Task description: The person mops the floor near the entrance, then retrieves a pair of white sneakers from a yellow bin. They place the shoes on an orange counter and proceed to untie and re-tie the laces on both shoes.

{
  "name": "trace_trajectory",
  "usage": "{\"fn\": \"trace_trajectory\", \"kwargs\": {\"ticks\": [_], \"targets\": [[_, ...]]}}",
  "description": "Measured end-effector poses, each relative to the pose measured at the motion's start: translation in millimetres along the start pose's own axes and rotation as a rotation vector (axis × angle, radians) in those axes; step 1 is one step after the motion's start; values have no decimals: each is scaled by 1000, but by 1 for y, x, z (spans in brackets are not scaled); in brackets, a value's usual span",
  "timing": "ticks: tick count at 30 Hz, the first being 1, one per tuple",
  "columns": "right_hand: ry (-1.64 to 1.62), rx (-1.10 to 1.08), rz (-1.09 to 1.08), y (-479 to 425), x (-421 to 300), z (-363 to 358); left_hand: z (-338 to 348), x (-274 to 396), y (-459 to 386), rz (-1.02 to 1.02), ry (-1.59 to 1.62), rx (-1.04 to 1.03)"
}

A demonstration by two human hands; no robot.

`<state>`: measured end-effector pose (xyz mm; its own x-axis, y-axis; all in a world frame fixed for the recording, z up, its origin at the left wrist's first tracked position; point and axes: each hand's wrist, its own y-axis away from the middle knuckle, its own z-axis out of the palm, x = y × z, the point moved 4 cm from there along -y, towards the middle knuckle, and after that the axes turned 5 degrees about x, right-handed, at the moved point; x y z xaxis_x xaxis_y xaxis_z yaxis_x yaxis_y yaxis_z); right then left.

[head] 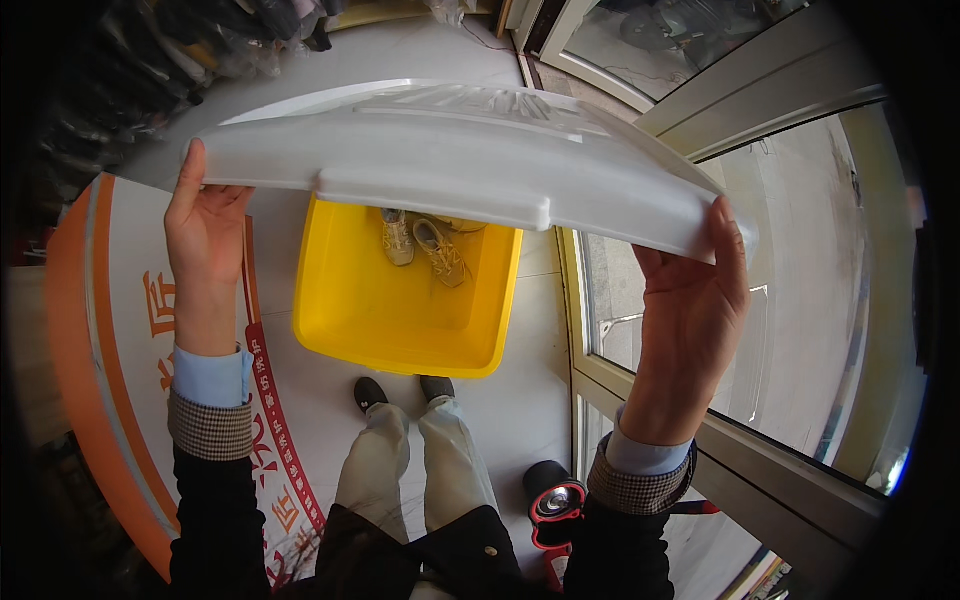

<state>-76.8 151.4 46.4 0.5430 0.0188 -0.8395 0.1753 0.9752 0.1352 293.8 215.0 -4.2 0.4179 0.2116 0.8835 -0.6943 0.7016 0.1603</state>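
A large translucent white plastic lid (450, 165) is held up in the air between both my hands. My left hand (204, 225) grips its left end, thumb on the outer face and fingers under the rim. At the right end my right hand (694, 281) holds the rim the same way. Below the lid, on the floor, a yellow plastic bin (375, 322) stands with its top uncovered. Inside lie a pale lace-up sneaker (397, 238) and another sneaker (441, 253). Part of a further shoe (461, 223) shows behind them, mostly hidden by the lid.
To the left runs a white and orange counter front (135, 300) bearing writing. Glass doors (780, 300) with metal frames stand on the right. A black and red appliance (555, 502) sits near my right leg. Plastic-covered garments (150, 60) hang at the upper left.
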Motion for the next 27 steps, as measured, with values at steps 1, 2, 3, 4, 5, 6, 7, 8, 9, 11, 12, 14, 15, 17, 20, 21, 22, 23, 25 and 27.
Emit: {"fn": "trace_trajectory", "kwargs": {"ticks": [1, 2, 3, 4, 5, 6, 7, 8, 9, 11, 12, 14, 15, 17, 20, 21, 22, 23, 25, 27], "targets": [[8, 7, -23, -2, -18, 6, 10, 1, 4, 11, -4, -33], [8, 60, -69, -3, -31, 2, 23, 0, 7, 20, -1, -77], [-81, 91, -21, -5, -39, -9, 35, 0, 11, 34, 5, -117], [-206, 128, 56, -6, -39, -20, 42, -7, 12, 26, -2, -193], [-331, 166, 133, -3, -37, -33, 52, -16, 16, -1, 69, -256], [-423, 213, 244, 2, -31, -50, 62, -26, 20, -26, 142, -323], [-513, 257, 360, 10, -21, -66, 60, -44, 22, -54, 18, -356], [-632, 254, 414, 19, -14, -77, 54, -66, 23, -81, -106, -384], [-702, 286, 413, 30, -12, -87, 45, -91, 34, -119, -231, -403], [-810, 347, 456, 49, -14, -89, 10, -154, 64, -393, -454, -455], [-864, 335, 484, 57, -10, -95, -15, -194, 85, -446, -622, -494], [-959, 328, 529, 71, -8, -108, -80, -272, 140, -618, -818, -552], [-1024, 339, 537, 79, -11, -110, -92, -291, 166, -620, -955, -672], [-1142, 355, 570, 98, -20, -102, -113, -322, 217, -600, -1107, -774], [-1256, 489, 497, 123, -21, -128, -121, -349, 262, -528, -1247, -799], [-1337, 531, 476, 131, -20, -141, -121, -357, 271, -515, -1270, -820], [-1347, 633, 485, 135, -15, -153, -115, -358, 277, -406, -1382, -821], [-1331, 686, 483, 138, -10, -168, -110, -359, 284, -296, -1492, -822], [-1305, 793, 466, 140, 1, -202, -97, -364, 288, -141, -1625, -830], [-1257, 891, 454, 142, 14, -232, -84, -376, 285, -68, -1675, -843]]}}
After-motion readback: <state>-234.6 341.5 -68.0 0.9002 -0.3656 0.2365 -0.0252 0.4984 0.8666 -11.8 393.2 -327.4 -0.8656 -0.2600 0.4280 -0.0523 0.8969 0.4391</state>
